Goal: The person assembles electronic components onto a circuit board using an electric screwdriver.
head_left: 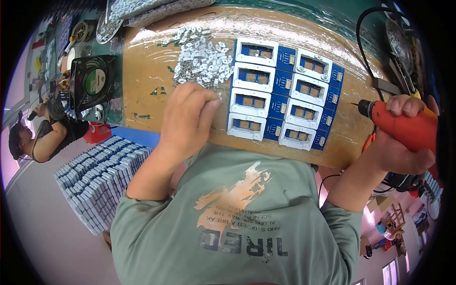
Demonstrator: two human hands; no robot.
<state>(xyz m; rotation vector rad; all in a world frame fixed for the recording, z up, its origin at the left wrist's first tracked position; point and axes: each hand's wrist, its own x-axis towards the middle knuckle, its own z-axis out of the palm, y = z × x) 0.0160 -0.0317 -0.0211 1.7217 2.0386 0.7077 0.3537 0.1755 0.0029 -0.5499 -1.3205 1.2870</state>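
My left hand (187, 116) is closed, its fingers curled into a pinch beside a pile of small white plastic pieces (202, 57) mixed with thin metal screws. What sits in the pinch is too small to make out. In my right hand (403, 107) is a red power screwdriver (399, 124), its bit pointing left over the table's right side. Between the hands lies a blue circuit board panel (278, 102) bearing several white rectangular frames (257, 51) in two columns. One frame at the upper right (313, 65) carries small white pieces at its corners.
The brown tabletop (145, 102) lies under everything. A black fan (92, 81) stands at its left. Below it is a large stack of blue-and-white modules (102, 180). A black cable (363, 28) curves down at the right. At the far left another person (47, 130) sits.
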